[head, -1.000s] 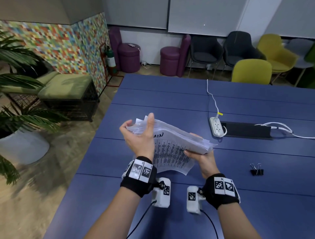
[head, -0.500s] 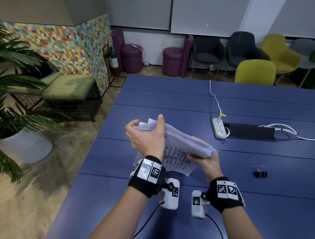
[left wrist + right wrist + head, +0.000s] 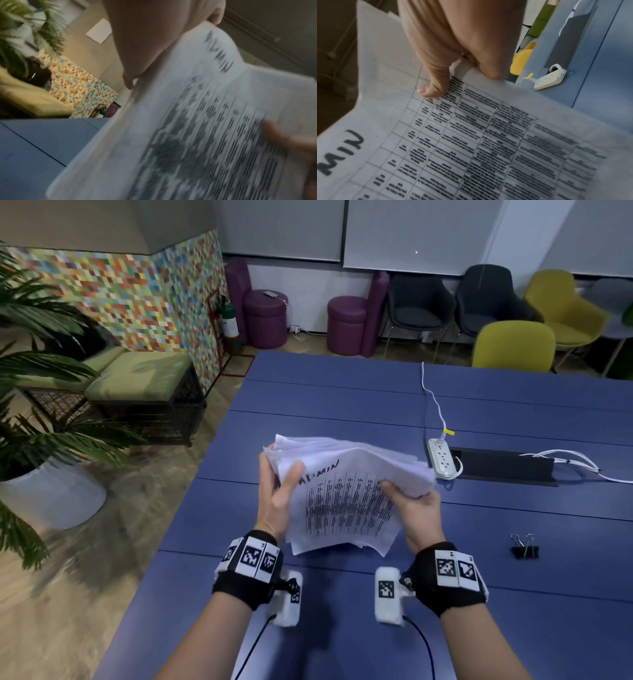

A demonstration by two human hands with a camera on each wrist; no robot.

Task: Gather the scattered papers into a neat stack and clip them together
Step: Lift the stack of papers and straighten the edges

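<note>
Over on the left, the left hand [image 3: 279, 494] has its grip clamped on the near-left corner of the papers [image 3: 346, 494], thumb on the printed top sheet and fingers wrapped behind the edge. In the middle, the bundle is held up off the blue counter [image 3: 342, 405], tilted toward the camera, with "MIN" handwritten above a printed table; its edges are ragged and fanned, so this is no neat stack yet. On the other side, the right hand [image 3: 416, 508] pinches the right edge, thumb pressed on the top page and the fingers going under the sheets, as the right wrist view shows. Further right, the black binder clip [image 3: 524, 547] lies alone on the counter, well apart from the papers and untouched. Gathering looks done, since no loose sheet shows on the counter; squaring the edges seems to be the step in hand, and picking up the clip and clipping the stack are left.
</note>
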